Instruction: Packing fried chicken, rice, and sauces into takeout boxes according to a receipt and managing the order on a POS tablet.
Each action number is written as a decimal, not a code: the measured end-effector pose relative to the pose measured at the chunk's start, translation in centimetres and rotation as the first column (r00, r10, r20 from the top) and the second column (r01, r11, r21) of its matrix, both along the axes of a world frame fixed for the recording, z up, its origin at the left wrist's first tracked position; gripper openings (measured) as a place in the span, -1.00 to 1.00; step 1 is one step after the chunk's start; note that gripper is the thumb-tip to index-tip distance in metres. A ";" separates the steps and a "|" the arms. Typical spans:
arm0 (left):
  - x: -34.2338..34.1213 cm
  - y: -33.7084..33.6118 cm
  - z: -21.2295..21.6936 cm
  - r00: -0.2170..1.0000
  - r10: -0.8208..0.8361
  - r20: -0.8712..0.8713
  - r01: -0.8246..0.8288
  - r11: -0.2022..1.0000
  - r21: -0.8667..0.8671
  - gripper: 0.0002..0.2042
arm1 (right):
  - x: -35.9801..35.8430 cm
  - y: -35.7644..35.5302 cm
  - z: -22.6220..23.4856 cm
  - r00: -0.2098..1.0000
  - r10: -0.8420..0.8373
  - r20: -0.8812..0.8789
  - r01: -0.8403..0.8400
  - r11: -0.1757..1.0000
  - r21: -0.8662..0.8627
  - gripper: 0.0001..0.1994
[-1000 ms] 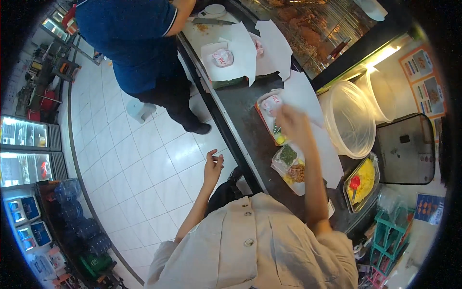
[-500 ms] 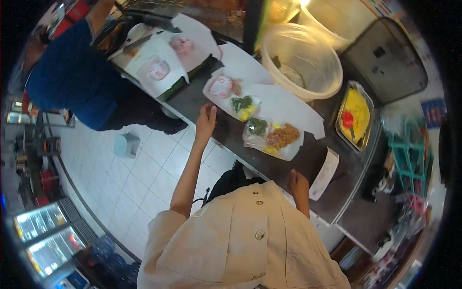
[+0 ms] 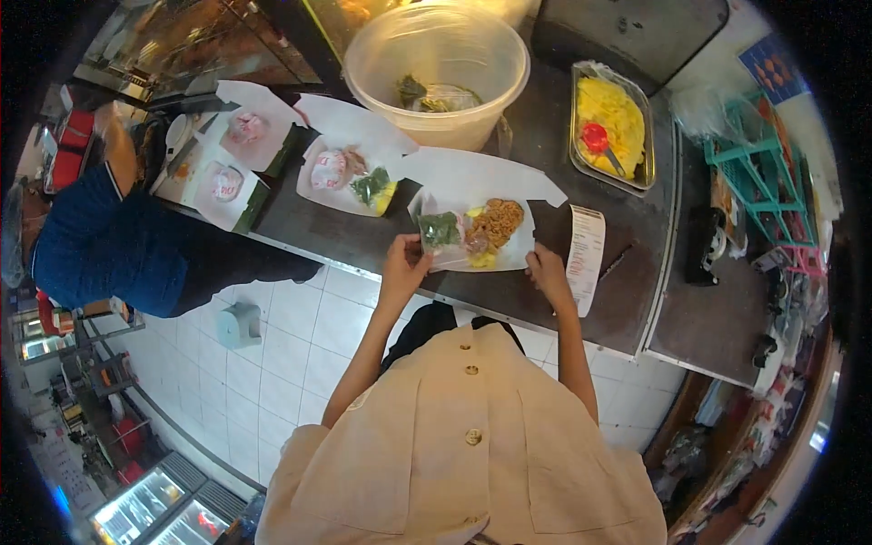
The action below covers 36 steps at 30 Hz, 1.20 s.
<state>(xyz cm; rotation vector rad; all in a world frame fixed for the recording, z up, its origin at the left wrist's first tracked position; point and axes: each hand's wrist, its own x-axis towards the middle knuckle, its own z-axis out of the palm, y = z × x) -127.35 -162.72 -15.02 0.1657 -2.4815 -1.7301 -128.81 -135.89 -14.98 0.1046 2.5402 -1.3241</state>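
While both my arms reach forward over the dark counter edge (image 3: 363,238), my left hand (image 3: 406,259) pinches the near left edge of a white paper sheet (image 3: 481,177) spread on the countertop, fingers curled onto the paper beside a small clear bag of dark green leaves (image 3: 439,229). My right hand (image 3: 545,270) grips the same sheet at its near right corner, thumb on top, fingers closed on the edge. On the paper lie a heap of brown fried noodles (image 3: 497,220), a bit of yellow food and something pale between them. Just right of my right hand lies a long white printed receipt slip (image 3: 585,254), flat on the counter. Beyond the sheet stands a large round translucent plastic tub (image 3: 436,68), and to its right a rectangular metal tray of yellow food (image 3: 610,123) with a red-handled scoop in it. To the left sits another white paper portion with greens (image 3: 350,168), and farther left a person in a blue shirt (image 3: 86,250) stands at two more paper portions.
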 end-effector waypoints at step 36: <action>-1.6 8.0 0.3 0.966 0.030 0.258 0.018 0.983 -0.182 -0.67 | -3.4 6.5 5.6 0.847 -0.073 -0.527 0.073 0.997 -0.019 -0.85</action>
